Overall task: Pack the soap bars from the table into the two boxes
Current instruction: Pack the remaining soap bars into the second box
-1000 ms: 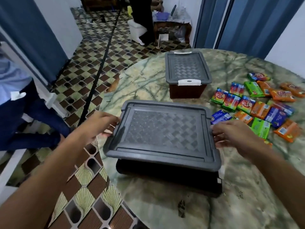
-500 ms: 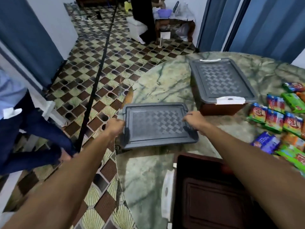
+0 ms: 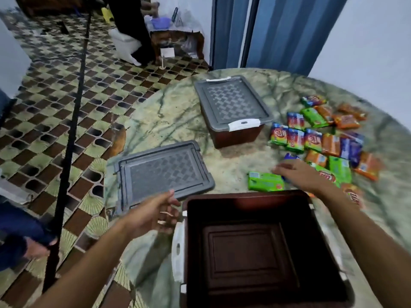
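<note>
We're barely started: near box (image 3: pixel 255 252) at bottom centre sits open and empty, its lid (image 3: pixel 162 172) set aside left. Far box (image 3: pixel 233 110) still lidded. Soap bars (image 3: pixel 322 138) all lie at right; right hand (image 3: pixel 298 176) reaches them, grip unclear. Left hand (image 3: pixel 151 214) relaxed, empty.

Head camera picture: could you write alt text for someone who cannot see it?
A person's right hand reaches over a green-wrapped soap bar beside an open dark brown plastic box on a round marbled green table. The left hand hovers open near the removed grey lid. A second lidded box and more colourful wrapped soap bars lie beyond.
</note>
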`<action>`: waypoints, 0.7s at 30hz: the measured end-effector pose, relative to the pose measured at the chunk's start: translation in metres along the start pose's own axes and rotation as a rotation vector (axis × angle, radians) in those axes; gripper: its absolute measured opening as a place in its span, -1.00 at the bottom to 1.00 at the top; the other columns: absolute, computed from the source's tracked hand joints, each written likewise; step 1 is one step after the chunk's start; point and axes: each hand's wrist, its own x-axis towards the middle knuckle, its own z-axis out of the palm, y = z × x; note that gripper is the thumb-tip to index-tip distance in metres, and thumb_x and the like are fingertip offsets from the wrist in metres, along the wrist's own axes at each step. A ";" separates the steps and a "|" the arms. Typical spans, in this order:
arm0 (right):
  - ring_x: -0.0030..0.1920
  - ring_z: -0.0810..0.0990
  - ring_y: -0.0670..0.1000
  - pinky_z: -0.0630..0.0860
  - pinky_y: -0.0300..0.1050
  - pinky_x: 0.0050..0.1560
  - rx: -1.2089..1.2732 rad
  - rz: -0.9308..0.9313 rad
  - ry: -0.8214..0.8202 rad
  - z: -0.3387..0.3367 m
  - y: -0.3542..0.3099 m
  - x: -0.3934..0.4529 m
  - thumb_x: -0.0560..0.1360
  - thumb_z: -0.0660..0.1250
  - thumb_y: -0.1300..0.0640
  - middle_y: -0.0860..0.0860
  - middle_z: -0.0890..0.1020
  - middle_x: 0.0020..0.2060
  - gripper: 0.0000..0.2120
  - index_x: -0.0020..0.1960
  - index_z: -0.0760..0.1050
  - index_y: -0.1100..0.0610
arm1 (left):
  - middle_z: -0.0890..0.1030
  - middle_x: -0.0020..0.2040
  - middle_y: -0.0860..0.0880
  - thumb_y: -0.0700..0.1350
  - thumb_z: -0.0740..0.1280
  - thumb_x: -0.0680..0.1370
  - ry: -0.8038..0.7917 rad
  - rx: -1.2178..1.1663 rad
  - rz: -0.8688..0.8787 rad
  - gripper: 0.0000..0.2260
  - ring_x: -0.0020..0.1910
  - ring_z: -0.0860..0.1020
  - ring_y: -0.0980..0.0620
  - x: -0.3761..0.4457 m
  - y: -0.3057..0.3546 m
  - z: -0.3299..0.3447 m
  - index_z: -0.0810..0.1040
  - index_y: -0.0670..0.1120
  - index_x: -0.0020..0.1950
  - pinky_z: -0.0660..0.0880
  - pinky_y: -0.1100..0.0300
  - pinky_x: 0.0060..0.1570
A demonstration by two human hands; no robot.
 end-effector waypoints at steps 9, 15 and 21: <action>0.16 0.57 0.00 0.42 -0.04 0.27 0.537 0.212 0.099 -0.012 0.120 -0.094 0.58 0.21 -0.07 0.01 0.64 0.14 -0.67 0.17 0.60 0.10 | 0.69 -0.16 -0.09 0.16 0.33 0.50 0.264 0.105 0.218 -0.66 -0.12 0.61 -0.09 0.012 0.030 0.122 0.66 -0.11 -0.15 0.46 0.04 0.07; -0.17 0.62 -0.14 0.49 -0.19 -0.02 0.548 0.171 0.297 -0.050 0.149 -0.145 0.61 0.19 0.02 -0.07 0.68 -0.23 -0.66 -0.23 0.64 0.02 | 0.66 -0.13 -0.06 0.16 0.34 0.50 0.263 0.233 0.303 -0.65 -0.12 0.59 -0.05 0.030 0.057 0.192 0.63 -0.13 -0.14 0.45 0.09 -0.01; -0.25 0.63 -0.07 0.49 -0.25 -0.18 0.625 0.265 0.336 -0.054 0.171 -0.160 0.61 0.20 0.07 -0.06 0.68 -0.27 -0.73 -0.15 0.61 0.10 | 0.67 -0.03 -0.13 0.17 0.33 0.50 0.226 0.302 0.244 -0.60 -0.14 0.60 -0.04 0.056 0.043 0.217 0.66 -0.19 -0.05 0.48 0.12 -0.02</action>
